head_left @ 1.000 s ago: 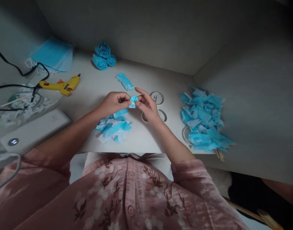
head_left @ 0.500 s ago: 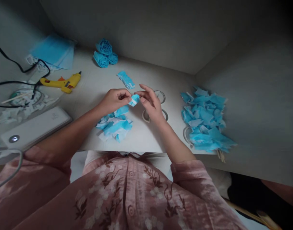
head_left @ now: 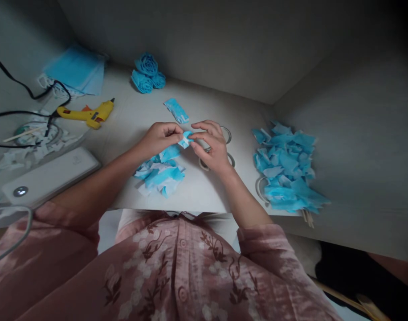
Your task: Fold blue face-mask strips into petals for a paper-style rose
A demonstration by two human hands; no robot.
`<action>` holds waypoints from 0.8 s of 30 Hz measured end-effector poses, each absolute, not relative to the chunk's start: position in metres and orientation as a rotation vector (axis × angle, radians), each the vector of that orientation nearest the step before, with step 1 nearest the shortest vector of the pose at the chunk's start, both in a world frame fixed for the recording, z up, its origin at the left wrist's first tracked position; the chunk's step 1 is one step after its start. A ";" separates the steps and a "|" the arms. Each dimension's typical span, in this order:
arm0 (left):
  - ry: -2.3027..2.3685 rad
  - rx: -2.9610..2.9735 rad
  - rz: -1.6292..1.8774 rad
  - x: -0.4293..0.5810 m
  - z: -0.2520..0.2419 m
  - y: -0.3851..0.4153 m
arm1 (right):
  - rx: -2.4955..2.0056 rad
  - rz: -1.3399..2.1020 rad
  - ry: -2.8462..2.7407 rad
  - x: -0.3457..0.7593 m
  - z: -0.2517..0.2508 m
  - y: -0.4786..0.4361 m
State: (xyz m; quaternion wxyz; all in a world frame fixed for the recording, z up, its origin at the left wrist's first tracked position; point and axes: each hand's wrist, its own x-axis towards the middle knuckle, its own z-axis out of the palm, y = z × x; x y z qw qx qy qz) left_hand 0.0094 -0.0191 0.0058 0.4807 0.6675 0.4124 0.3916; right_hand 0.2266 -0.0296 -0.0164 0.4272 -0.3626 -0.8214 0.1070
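A small folded piece of blue and white mask fabric (head_left: 184, 141) is pinched between the thumb and fingers of my left hand (head_left: 164, 137). At its right edge, a fingertip of my right hand (head_left: 212, 145) touches it, with the thumb a little apart below and the other fingers curved and spread. Just beneath my left wrist lies a loose heap of blue and white fabric pieces (head_left: 164, 176). Beyond my hands is a flat blue strip (head_left: 176, 110). Rolls of tape (head_left: 226, 133) sit partly hidden behind and under my right hand.
Blue fabric roses (head_left: 145, 73) stand at the back. On the left are a yellow glue gun (head_left: 99, 115), a stack of blue masks (head_left: 73, 67), white scraps (head_left: 33, 154), black cable and a white power bank (head_left: 53, 174). A large pile of blue pieces (head_left: 286, 165) lies right.
My right thumb has moved down and away from its fingers, loosening around the fabric piece. My left hand keeps its pinch in nearly the same place.
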 end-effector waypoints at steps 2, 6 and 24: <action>0.994 1.640 0.960 0.010 0.006 -0.020 | -0.912 0.277 -2.053 0.227 -0.016 -0.030; 0.980 1.661 0.988 0.010 0.006 -0.020 | -0.935 0.320 -2.014 0.226 -0.015 -0.032; 1.023 1.725 1.024 0.012 0.006 -0.021 | -0.992 0.907 -1.806 0.216 -0.024 -0.036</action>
